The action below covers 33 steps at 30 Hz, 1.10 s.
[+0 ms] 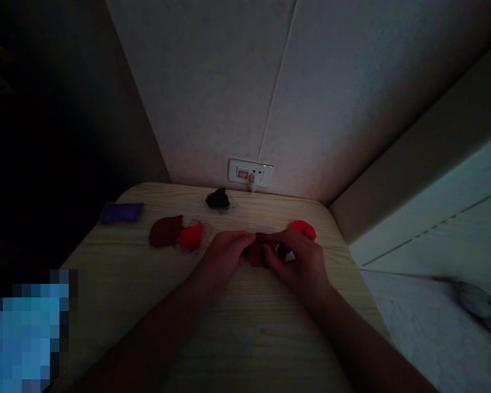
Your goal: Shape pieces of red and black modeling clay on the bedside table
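Note:
On a light wooden table (pixel 237 327), my left hand (pixel 223 256) and my right hand (pixel 300 262) meet over a dark red lump (pixel 257 252). Both pinch it with closed fingers, left hand on its left side, right hand on its right. The lump rests at or just above the tabletop. The light is dim and fine detail is lost.
Left of my hands lie a dark red piece (pixel 166 231) and a bright red piece (pixel 191 236). A bright red round piece (pixel 303 229) sits behind my right hand. A black lump (pixel 217 198) and a purple block (pixel 121 212) lie farther back. A wall socket (pixel 250 172) is behind.

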### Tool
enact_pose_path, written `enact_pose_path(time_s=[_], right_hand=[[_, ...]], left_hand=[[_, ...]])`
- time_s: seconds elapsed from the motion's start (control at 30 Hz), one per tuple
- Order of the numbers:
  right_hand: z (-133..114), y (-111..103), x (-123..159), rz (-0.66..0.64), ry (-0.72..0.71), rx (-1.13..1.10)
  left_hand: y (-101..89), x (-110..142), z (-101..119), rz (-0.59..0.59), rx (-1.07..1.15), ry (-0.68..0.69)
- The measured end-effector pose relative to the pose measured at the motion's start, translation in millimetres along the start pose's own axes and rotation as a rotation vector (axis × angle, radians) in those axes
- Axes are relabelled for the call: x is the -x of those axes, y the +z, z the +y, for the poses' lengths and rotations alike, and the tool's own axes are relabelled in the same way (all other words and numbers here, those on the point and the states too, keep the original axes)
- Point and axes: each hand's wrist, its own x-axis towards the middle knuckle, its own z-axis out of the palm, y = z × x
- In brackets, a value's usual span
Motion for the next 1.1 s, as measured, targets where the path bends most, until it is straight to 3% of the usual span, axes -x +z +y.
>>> enact_pose_path(time_s=[0.27, 0.47, 0.57, 1.1], right_hand=[[-1.2, 0.0, -0.1, 0.000, 0.018, -0.018], [2.5, -0.6, 1.0, 0.024, 0.140, -0.124], [6.3, 0.0, 0.4, 0.023, 0.168, -0.177], [7.0, 0.9, -1.7, -0.007, 0.135, -0.182]], left_hand=[[0.0, 0.5, 0.6, -0.016, 0.029, -0.025], [0.6, 1.1, 3.5, 0.082, 0.050, -0.069], [0.8, 0.6, 4.4, 0.076, 0.059, -0.081], [1.1, 3.5, 8.4, 0.062, 0.044, -0.157]])
